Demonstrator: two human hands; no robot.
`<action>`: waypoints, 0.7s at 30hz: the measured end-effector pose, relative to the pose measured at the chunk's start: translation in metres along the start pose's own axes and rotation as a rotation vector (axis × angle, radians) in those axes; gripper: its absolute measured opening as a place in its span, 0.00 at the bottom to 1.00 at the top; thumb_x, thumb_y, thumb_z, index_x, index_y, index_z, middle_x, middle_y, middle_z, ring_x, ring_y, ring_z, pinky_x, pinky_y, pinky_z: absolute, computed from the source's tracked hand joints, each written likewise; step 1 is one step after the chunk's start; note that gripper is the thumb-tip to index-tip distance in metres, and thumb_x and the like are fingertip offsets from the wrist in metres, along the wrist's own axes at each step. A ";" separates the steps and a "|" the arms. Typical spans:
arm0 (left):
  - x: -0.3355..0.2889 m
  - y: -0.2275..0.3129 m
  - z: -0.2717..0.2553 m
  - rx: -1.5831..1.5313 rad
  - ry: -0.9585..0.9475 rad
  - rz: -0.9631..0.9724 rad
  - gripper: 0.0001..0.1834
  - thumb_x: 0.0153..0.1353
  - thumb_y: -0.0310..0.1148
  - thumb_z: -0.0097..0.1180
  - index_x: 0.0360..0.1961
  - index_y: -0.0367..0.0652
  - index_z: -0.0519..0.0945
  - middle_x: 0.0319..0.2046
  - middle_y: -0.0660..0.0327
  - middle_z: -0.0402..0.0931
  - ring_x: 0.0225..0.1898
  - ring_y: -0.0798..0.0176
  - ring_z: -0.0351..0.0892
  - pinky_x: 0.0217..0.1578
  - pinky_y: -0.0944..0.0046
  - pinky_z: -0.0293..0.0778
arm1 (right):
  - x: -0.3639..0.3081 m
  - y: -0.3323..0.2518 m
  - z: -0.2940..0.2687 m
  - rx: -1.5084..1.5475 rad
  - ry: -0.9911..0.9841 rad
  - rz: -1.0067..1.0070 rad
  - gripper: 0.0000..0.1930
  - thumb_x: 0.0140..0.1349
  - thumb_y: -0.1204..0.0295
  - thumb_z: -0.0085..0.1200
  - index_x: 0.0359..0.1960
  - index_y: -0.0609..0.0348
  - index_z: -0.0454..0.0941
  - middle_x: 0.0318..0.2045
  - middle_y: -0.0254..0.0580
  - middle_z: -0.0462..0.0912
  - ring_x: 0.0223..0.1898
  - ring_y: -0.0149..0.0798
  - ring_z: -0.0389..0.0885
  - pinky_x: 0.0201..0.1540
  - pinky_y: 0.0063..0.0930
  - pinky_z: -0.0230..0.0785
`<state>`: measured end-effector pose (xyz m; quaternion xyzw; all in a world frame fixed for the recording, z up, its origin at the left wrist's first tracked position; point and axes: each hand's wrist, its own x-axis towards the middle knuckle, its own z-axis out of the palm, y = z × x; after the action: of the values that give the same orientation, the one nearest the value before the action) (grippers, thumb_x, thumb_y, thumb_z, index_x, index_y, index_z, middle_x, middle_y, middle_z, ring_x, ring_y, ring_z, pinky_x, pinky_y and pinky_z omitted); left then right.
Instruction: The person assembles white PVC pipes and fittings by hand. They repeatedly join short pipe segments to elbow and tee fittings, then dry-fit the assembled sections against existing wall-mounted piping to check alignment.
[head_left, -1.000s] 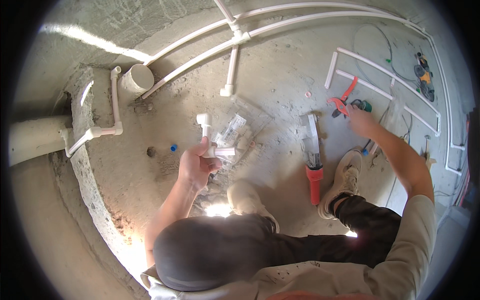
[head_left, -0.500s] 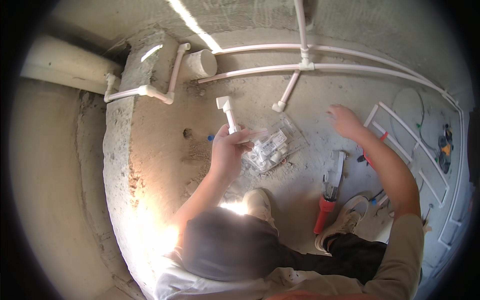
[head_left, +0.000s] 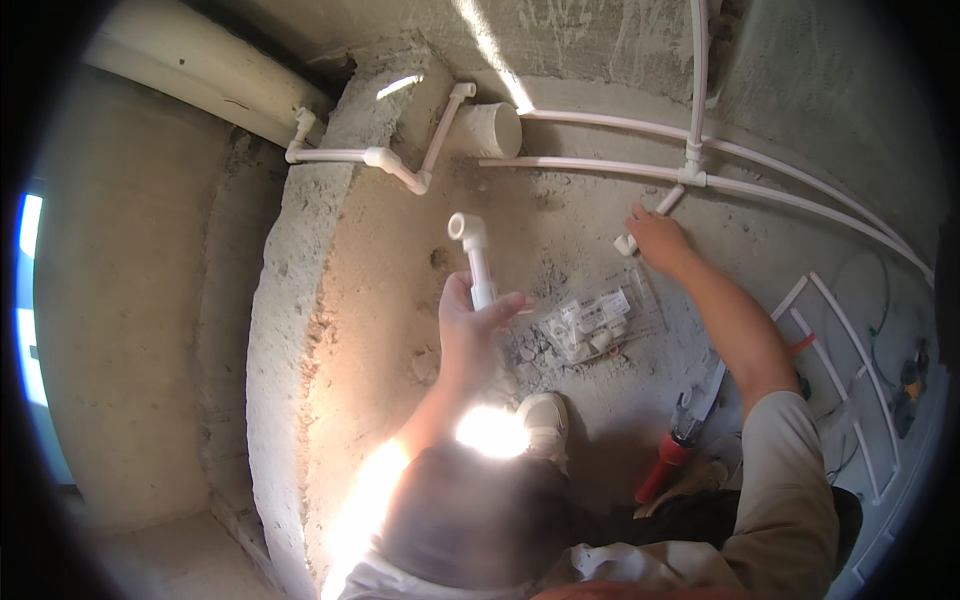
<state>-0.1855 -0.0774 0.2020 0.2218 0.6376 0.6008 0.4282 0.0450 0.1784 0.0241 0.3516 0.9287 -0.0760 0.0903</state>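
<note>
My left hand [head_left: 468, 330] is closed around a short white pipe [head_left: 478, 268] with an elbow fitting [head_left: 466, 229] on its upper end. The elbow's round opening faces up and left. A second short length sticks out to the right beside my thumb, and my fingers hide the joint. My right hand [head_left: 657, 240] reaches forward, its fingers closed around a pipe stub [head_left: 671, 199] near the floor. That stub runs from a white tee fitting [head_left: 692, 178], and an elbow [head_left: 625, 244] on its near end shows beside my fingertips.
A clear bag of white fittings [head_left: 592, 325] lies on the dusty floor. A red-handled pipe welding tool [head_left: 668, 462] rests near my foot. Joined pipes [head_left: 848, 330] lie at right. A concrete ledge [head_left: 290, 330] stands at left, beside a capped stub [head_left: 497, 130].
My right hand has moved forward and taken hold of the floor pipe stub. The piece in my left hand has turned, so its elbow opening now shows. The whole view has shifted.
</note>
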 end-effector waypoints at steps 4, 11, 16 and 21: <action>0.001 0.000 0.002 0.102 0.092 0.188 0.22 0.54 0.25 0.69 0.47 0.40 0.71 0.37 0.59 0.78 0.40 0.65 0.80 0.41 0.63 0.75 | -0.009 -0.020 -0.029 0.070 0.177 -0.062 0.19 0.65 0.73 0.60 0.58 0.57 0.75 0.50 0.49 0.83 0.49 0.55 0.88 0.49 0.48 0.81; 0.011 0.012 0.008 -0.237 0.086 0.208 0.19 0.65 0.30 0.61 0.54 0.36 0.73 0.36 0.61 0.76 0.38 0.65 0.78 0.44 0.59 0.77 | -0.039 -0.058 -0.125 1.295 0.454 -0.035 0.20 0.74 0.67 0.57 0.62 0.64 0.73 0.42 0.47 0.86 0.45 0.45 0.89 0.46 0.40 0.78; 0.015 0.034 -0.001 -0.326 -0.016 0.213 0.17 0.70 0.30 0.57 0.56 0.32 0.78 0.40 0.57 0.79 0.41 0.61 0.80 0.47 0.57 0.76 | -0.041 -0.073 -0.165 1.781 0.135 0.047 0.23 0.80 0.53 0.50 0.62 0.62 0.75 0.38 0.43 0.86 0.40 0.38 0.85 0.47 0.37 0.77; 0.018 0.090 -0.007 -0.096 0.075 0.187 0.20 0.73 0.26 0.57 0.62 0.31 0.72 0.43 0.52 0.82 0.52 0.54 0.84 0.56 0.53 0.80 | -0.017 -0.093 -0.164 2.170 0.094 0.325 0.18 0.80 0.56 0.52 0.54 0.59 0.77 0.32 0.38 0.81 0.30 0.37 0.79 0.40 0.34 0.80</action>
<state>-0.2218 -0.0509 0.2822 0.2367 0.6004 0.6758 0.3562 -0.0235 0.1321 0.1940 0.3647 0.3130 -0.8264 -0.2936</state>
